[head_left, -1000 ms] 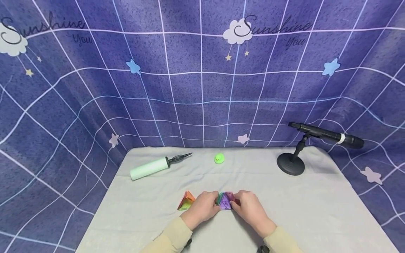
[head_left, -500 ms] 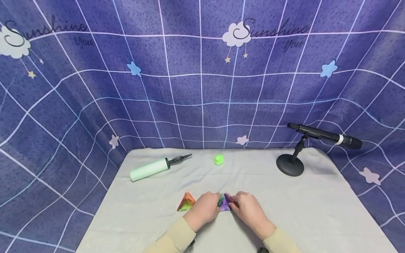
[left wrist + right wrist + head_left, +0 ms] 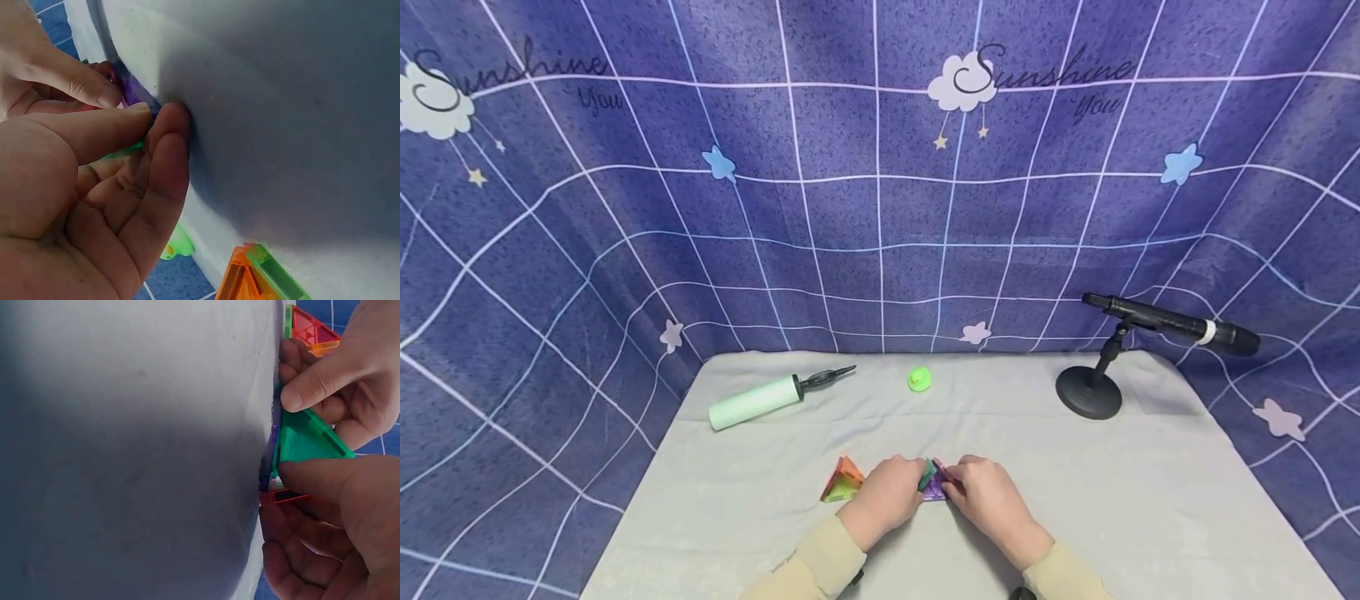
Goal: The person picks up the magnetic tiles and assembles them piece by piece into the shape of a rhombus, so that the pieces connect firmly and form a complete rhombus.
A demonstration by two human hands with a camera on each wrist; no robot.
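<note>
Translucent triangular magnetic tiles meet between the two hands. A purple tile [image 3: 935,492] lies on the table under them. My left hand [image 3: 887,502] pinches a green tile [image 3: 312,437] that stands tilted along the purple one's left side, its thumb and fingers at the lower edge. On the other side my right hand [image 3: 996,502] pinches a pinkish-red tile [image 3: 290,495], mostly hidden by its fingers. Just left of the left hand stands a small pyramid [image 3: 842,482] of orange, red and lime-green tiles, also partly visible in the left wrist view.
A pale green hand pump [image 3: 756,403] with a black nozzle lies at the back left. Behind the hands sits a small lime-green duck toy [image 3: 919,379]. A black microphone on a stand [image 3: 1090,392] stands at the back right. A patterned blue curtain [image 3: 880,208] borders the white-covered table [image 3: 700,533].
The left hand has shifted slightly right, and the green tile leans further in over the purple one. The pinkish-red tile has also tipped up. The pyramid has stayed in place.
</note>
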